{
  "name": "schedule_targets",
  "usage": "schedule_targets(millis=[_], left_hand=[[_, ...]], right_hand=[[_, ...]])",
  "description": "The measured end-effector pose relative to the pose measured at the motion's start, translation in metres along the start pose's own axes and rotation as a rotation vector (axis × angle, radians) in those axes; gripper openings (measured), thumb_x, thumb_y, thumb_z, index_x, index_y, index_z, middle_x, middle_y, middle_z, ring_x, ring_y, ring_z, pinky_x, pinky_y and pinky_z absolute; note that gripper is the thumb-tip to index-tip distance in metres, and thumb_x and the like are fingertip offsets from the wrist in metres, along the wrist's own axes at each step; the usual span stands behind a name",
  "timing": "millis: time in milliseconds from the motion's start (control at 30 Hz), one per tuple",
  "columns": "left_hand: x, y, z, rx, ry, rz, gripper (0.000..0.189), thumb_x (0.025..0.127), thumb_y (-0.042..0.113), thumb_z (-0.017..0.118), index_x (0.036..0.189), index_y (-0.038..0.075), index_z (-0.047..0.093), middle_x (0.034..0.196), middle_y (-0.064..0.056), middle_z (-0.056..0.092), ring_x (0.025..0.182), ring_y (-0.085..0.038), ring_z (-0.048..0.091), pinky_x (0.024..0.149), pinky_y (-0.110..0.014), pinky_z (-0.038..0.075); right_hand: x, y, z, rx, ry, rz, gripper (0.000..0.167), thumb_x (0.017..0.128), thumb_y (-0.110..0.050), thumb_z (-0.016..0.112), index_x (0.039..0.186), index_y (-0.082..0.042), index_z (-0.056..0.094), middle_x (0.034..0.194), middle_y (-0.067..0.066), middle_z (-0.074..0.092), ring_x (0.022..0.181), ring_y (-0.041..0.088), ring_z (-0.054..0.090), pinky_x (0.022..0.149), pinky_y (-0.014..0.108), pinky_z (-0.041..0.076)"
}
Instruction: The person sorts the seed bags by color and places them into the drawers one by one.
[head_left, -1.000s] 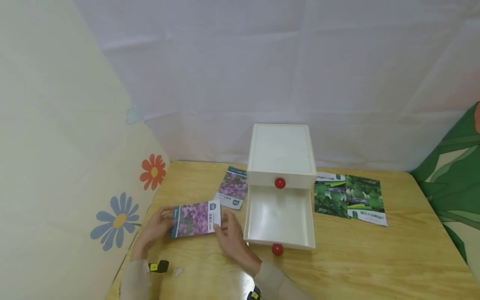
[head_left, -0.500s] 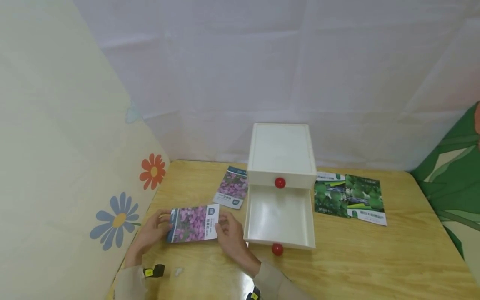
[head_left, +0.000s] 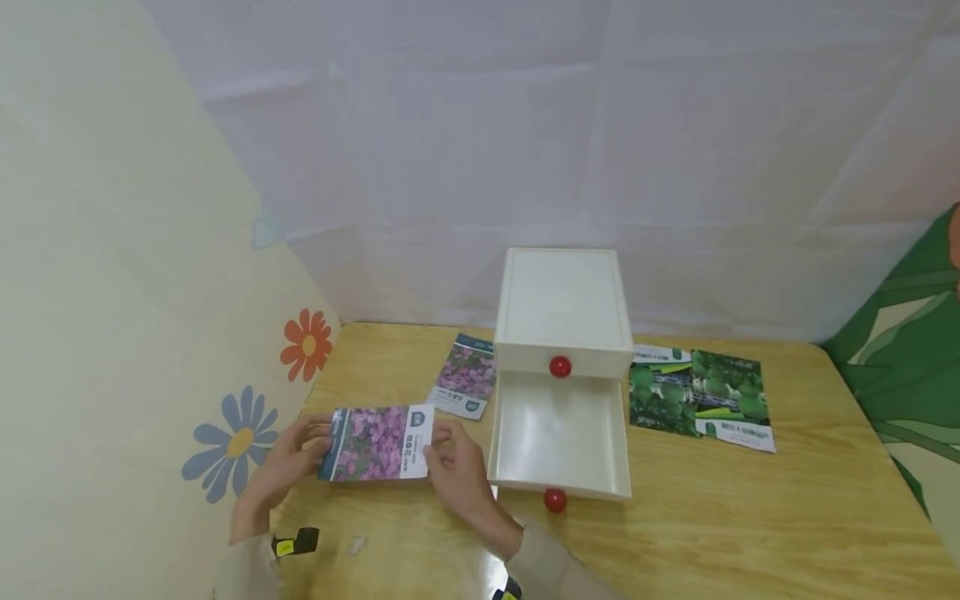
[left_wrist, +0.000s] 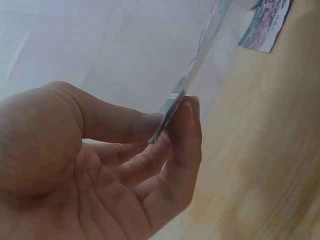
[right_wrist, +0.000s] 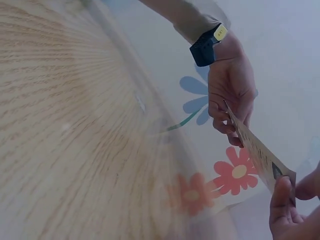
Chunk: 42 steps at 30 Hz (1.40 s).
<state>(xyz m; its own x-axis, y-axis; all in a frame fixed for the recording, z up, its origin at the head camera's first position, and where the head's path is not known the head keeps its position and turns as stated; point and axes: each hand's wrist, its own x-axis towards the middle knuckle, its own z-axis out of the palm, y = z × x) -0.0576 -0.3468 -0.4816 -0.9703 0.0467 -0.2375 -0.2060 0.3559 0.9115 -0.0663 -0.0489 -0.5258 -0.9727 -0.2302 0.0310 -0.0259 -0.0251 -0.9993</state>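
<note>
A seed packet printed with pink-purple flowers is held between both hands at the table's left side. My left hand pinches its dark teal end between thumb and fingers, as the left wrist view also shows for the packet. At the white, lettered end, my right hand pinches it with thumb and fingers. In the right wrist view the packet's back stands tilted above the table. A second flower seed packet lies just behind, beside the white drawer box.
The box's lower drawer is pulled out, with a red knob in front. Right of it lie green-printed packets on the wooden table. A flower-printed wall borders the left, white cloth the back.
Both hands have shifted slightly left with the packet, the left hand more so. The packet's printed face has turned more toward the head camera. The box and other packets stay put.
</note>
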Motion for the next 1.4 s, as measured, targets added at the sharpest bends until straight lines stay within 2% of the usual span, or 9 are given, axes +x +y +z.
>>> schedule_targets(millis=[100,300,567,767,900,1133,1300,1400], left_hand=[[-0.002,0.005,-0.002,0.012,0.018,0.016,0.04,0.109,0.001,0.051,0.147,-0.008,0.045,0.138,-0.032,0.057,0.098,-0.011,0.071,0.082,-0.031,0.067],[-0.007,0.013,-0.007,0.064,0.03,0.029,0.034,0.111,0.007,0.053,0.143,-0.005,0.051,0.135,-0.028,0.059,0.1,-0.01,0.069,0.085,-0.03,0.065],[-0.011,0.02,-0.013,0.03,0.027,0.028,0.031,0.112,0.011,0.051,0.138,-0.008,0.051,0.118,-0.011,0.065,0.092,-0.015,0.071,0.082,-0.034,0.066],[-0.016,0.027,-0.015,0.024,0.035,0.045,0.028,0.113,0.014,0.051,0.132,-0.008,0.051,0.108,-0.001,0.068,0.09,-0.014,0.07,0.081,-0.031,0.065],[-0.019,0.031,-0.015,0.027,0.04,0.059,0.028,0.114,0.014,0.051,0.13,-0.009,0.052,0.104,0.0,0.07,0.088,-0.014,0.071,0.08,-0.031,0.065],[-0.021,0.039,-0.013,0.018,0.021,0.058,0.028,0.114,0.015,0.051,0.127,-0.009,0.051,0.101,0.001,0.072,0.087,-0.014,0.071,0.08,-0.031,0.065],[-0.021,0.045,-0.01,0.024,0.017,0.069,0.026,0.113,0.015,0.052,0.125,-0.009,0.053,0.099,0.0,0.072,0.087,-0.015,0.072,0.08,-0.031,0.066],[-0.021,0.048,-0.007,0.028,0.022,0.065,0.026,0.113,0.014,0.052,0.124,-0.01,0.054,0.097,0.0,0.072,0.085,-0.015,0.072,0.08,-0.031,0.065]], right_hand=[[-0.001,-0.005,-0.001,0.01,-0.003,-0.008,0.033,0.1,-0.003,0.067,0.132,0.0,0.06,0.112,0.017,0.07,0.077,0.023,0.075,0.058,0.022,0.061],[-0.003,-0.014,-0.001,0.056,-0.014,-0.028,0.036,0.1,0.0,0.066,0.135,-0.003,0.06,0.115,0.017,0.067,0.079,0.01,0.073,0.06,0.02,0.06],[-0.006,-0.028,-0.001,0.09,-0.026,-0.041,0.039,0.1,-0.001,0.067,0.138,-0.003,0.059,0.116,0.019,0.067,0.07,0.01,0.068,0.057,0.023,0.061],[-0.008,-0.037,-0.002,0.094,-0.034,-0.059,0.042,0.1,-0.002,0.067,0.14,0.001,0.057,0.117,0.02,0.067,0.069,0.009,0.067,0.055,0.018,0.057],[-0.009,-0.041,-0.003,0.087,-0.039,-0.071,0.041,0.1,-0.002,0.067,0.14,0.001,0.057,0.117,0.021,0.067,0.066,0.008,0.064,0.053,0.016,0.054],[-0.013,-0.049,-0.009,0.089,-0.044,-0.102,0.04,0.101,-0.003,0.068,0.139,0.001,0.057,0.117,0.021,0.066,0.068,0.017,0.067,0.055,0.021,0.059],[-0.013,-0.054,-0.016,0.087,-0.04,-0.086,0.038,0.101,-0.003,0.068,0.137,0.001,0.057,0.118,0.021,0.066,0.072,0.011,0.068,0.056,0.022,0.06],[-0.014,-0.057,-0.02,0.085,-0.037,-0.076,0.038,0.1,-0.002,0.068,0.137,0.001,0.057,0.118,0.021,0.065,0.078,0.01,0.071,0.061,0.03,0.065]])
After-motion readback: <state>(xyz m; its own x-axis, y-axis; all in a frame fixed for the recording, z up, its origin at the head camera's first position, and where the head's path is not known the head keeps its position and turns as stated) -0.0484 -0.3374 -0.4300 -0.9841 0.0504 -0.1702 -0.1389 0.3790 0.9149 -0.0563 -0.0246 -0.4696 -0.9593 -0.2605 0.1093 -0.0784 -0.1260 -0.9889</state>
